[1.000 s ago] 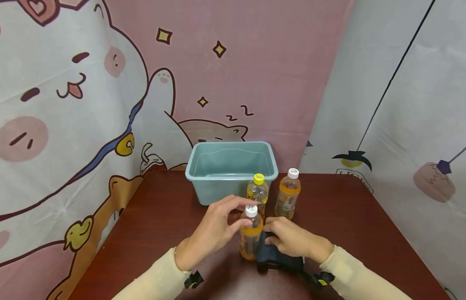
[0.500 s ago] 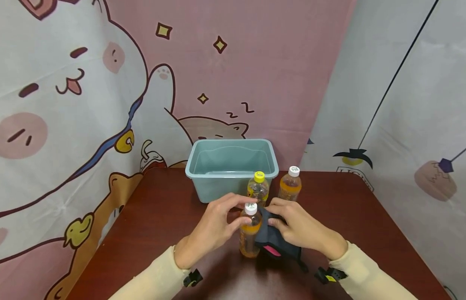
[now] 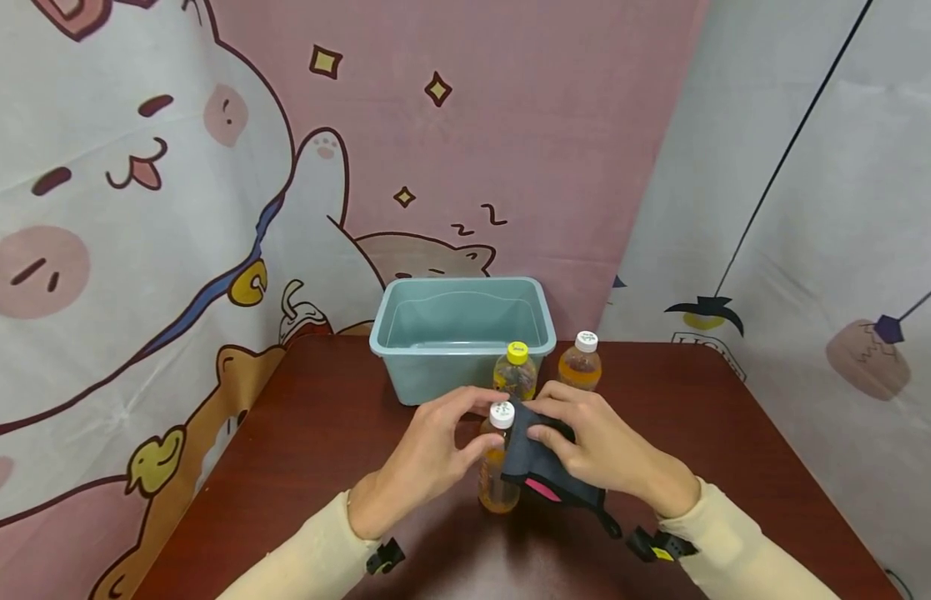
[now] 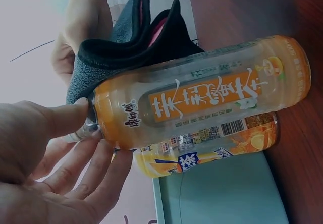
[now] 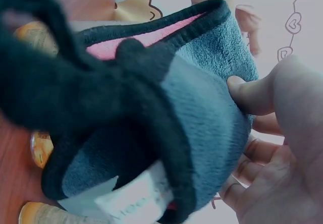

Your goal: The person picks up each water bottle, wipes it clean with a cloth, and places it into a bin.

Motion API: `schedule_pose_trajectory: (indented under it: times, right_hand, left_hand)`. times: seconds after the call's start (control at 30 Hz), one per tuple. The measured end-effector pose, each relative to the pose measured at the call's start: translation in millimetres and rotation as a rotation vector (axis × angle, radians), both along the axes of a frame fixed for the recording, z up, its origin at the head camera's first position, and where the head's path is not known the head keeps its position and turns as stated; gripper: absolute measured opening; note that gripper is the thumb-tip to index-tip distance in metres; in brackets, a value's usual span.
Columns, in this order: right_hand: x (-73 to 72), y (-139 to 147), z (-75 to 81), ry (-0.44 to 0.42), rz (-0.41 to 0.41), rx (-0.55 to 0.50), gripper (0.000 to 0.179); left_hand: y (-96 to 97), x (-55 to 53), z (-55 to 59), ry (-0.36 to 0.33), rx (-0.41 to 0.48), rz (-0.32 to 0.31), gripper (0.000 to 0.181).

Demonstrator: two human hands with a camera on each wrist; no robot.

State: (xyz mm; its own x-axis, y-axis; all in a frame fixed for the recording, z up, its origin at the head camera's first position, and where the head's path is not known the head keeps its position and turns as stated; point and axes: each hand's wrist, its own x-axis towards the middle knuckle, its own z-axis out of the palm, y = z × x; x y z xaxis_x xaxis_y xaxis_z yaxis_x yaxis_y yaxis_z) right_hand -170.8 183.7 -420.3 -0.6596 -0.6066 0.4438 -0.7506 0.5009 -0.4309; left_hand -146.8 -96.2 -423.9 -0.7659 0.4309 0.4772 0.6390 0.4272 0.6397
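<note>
In the head view a bottle (image 3: 498,487) with a white cap and orange label stands upright on the table. My left hand (image 3: 432,442) pinches it at the neck, just under the cap, between thumb and fingers; the left wrist view shows the orange label (image 4: 202,98) plainly. A folded dark grey cloth (image 3: 543,462) with black edging, a pink inner side and a hanging loop touches the bottle's right side. Its upper part is pinched between the thumb and fingers of my right hand (image 3: 596,437). A white tag (image 5: 139,199) shows on the cloth in the right wrist view.
Behind the held bottle stands a yellow-capped bottle (image 3: 515,377), partly hidden. Farther right is another white-capped bottle (image 3: 580,368). A light blue-green plastic bin (image 3: 435,377) stands at the back of the dark red-brown table (image 3: 322,442), against a printed cloth backdrop (image 3: 555,125).
My right hand has raised the cloth from beside the bottle's lower part up toward its neck, baring the pink inner edge. My left hand stays on the bottle.
</note>
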Motion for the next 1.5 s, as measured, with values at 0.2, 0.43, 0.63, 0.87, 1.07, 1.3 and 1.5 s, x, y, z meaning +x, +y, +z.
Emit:
schedule_pose_trajectory:
  times: [0.2,0.43,0.63,0.87,1.07,1.3,1.5]
  right_hand:
    - [-1.0,9.6,-1.5,-0.028,-0.014,-0.021,0.026]
    - [-1.6,25.2,-2.4,-0.011,-0.038,-0.055,0.026]
    - [-2.1,33.2,-4.2,0.027,-0.070,-0.059,0.028]
    - [-1.9,35.0,-3.7,0.012,-0.071,-0.046,0.027]
    - [-3.3,32.9,-0.2,0.012,-0.060,-0.035,0.027]
    - [-4.9,22.4,-1.4,-0.040,-0.006,-0.055,0.027]
    - [-7.1,11.3,-5.1,-0.034,0.031,-0.054,0.032]
  left_hand:
    - [2.4,0.6,-0.8,-0.021,0.016,-0.018,0.052]
    - [9.6,2.3,-0.6,0.043,-0.003,0.068,0.056]
    - [19.5,2.8,1.4,0.060,-0.064,0.157,0.056]
    - [18.4,1.3,6.0,-0.010,-0.035,0.114,0.044]
    - [10.9,0.9,12.3,-0.084,0.004,0.020,0.049]
    - [4.0,-2.7,16.6,-0.061,-0.012,-0.019,0.049]
    - [2.1,-4.7,14.5,-0.039,-0.029,-0.009,0.046]
